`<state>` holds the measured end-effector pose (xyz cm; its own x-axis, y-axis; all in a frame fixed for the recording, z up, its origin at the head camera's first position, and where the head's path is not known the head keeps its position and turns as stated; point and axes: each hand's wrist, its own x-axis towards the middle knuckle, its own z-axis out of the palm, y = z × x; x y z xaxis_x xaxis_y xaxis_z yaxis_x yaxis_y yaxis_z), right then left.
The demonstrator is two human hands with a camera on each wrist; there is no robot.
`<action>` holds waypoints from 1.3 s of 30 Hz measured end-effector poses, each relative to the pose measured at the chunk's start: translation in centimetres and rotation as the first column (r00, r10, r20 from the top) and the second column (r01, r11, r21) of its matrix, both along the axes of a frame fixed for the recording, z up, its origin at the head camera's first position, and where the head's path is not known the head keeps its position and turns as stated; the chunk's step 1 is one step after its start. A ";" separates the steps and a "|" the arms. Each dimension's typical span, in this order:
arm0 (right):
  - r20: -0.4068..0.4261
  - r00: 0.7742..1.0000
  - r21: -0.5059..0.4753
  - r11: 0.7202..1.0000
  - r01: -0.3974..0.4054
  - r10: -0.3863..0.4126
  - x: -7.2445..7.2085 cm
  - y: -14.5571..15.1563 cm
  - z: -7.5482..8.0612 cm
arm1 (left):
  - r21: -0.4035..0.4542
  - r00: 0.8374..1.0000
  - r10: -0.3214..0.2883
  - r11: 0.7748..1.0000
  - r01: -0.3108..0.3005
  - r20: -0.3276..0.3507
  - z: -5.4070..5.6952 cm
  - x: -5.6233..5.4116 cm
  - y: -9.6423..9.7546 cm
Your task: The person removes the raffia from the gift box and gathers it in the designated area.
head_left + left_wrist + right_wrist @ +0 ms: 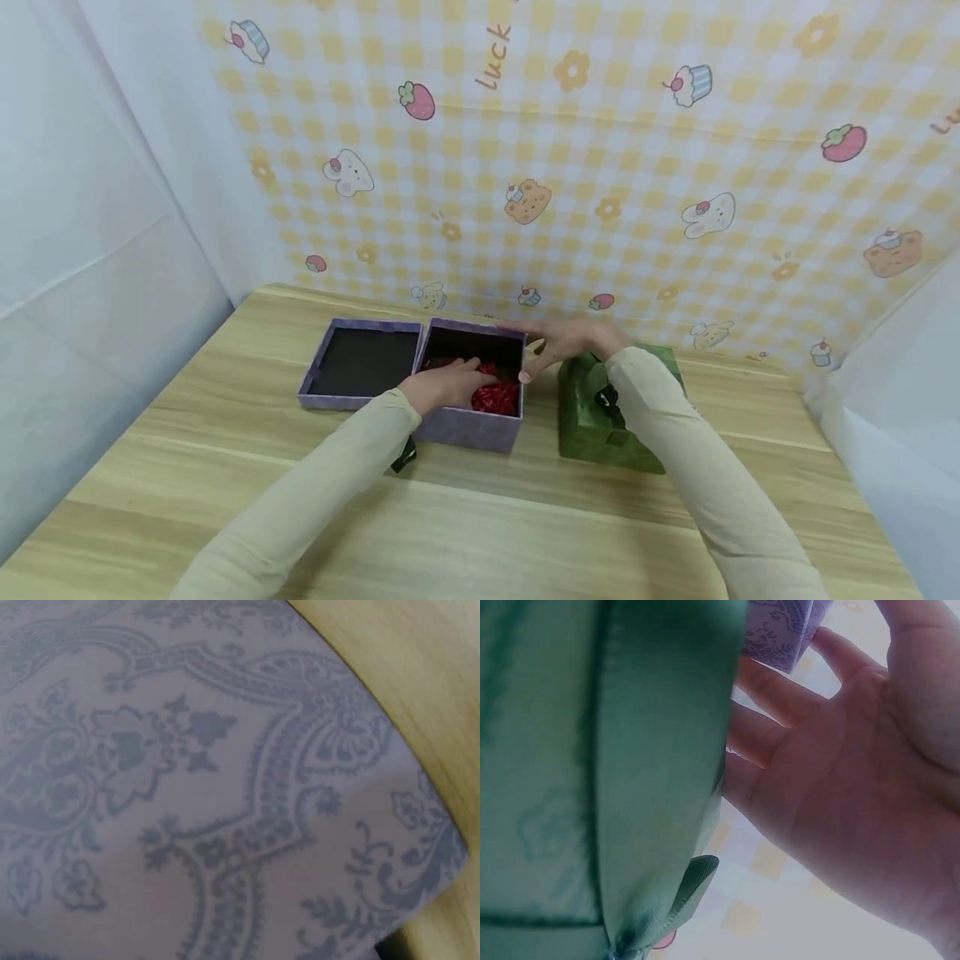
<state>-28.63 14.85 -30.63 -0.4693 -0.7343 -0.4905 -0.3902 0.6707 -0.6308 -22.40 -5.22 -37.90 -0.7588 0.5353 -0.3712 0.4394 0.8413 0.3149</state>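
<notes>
A purple patterned box point(468, 429) stands uncovered on the table, with red shredded paper point(497, 399) inside. My left hand point(447, 385) reaches over its front wall and rests on the paper, fingers stretched out. At the box's right side is my right hand point(564, 340), its fingers along the back corner and thumb by the right rim. In the right wrist view the right hand point(832, 742) has spread fingers, touching the box's corner point(776, 634). The left wrist view is filled by the patterned purple box wall point(225, 772); the left hand is out of that view.
The shallow lid point(363, 360), dark inside, lies upturned left of the box. A green box point(607, 446) with a ribbon bow point(600, 387) stands to the right under the right forearm. A small black item point(405, 456) pokes out by the left sleeve. A checked cloth hangs behind.
</notes>
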 end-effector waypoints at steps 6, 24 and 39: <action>0.000 1.000 0.005 1.000 0.011 -0.011 0.0 0.1 0.1 | 0.012 1.000 -0.012 1.000 0.012 0.001 0.2 -0.1 0.2; -0.053 0.997 -0.088 0.994 0.057 -0.062 -0.7 1.5 -0.1 | 0.004 0.998 -0.053 0.999 0.054 -0.035 0.2 -0.4 0.7; -0.044 0.984 -0.267 0.951 0.155 -0.172 -1.8 1.7 -0.8 | 0.049 1.000 -0.031 0.998 0.031 0.001 0.3 -0.2 0.2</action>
